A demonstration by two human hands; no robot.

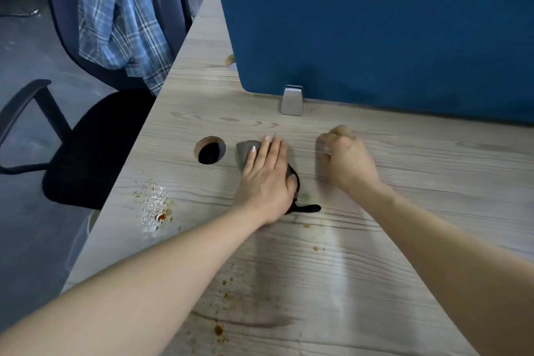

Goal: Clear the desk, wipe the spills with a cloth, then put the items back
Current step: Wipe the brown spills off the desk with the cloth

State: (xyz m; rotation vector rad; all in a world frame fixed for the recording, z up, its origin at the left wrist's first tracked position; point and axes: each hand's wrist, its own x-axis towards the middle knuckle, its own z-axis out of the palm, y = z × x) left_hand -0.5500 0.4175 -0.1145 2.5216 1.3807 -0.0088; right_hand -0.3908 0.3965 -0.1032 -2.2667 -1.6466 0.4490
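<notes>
Stained desk (375, 283), flat left hand (264, 179) pressing cloth (247, 149), right hand (348, 160) fisted, blue partition (390, 32).

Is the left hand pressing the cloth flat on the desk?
Yes, the left hand lies with straight fingers on the grey cloth on the desk.

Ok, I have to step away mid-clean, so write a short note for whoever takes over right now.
Left hand: flat on the grey cloth, pressing it to the desk beside the cable hole.
Right hand: loosely curled and blurred; whether it holds anything is unclear.
Done: no items in view on the desk.
Left: white and orange crumbs near the left edge, orange spots and smears near you; then return the items.
</notes>
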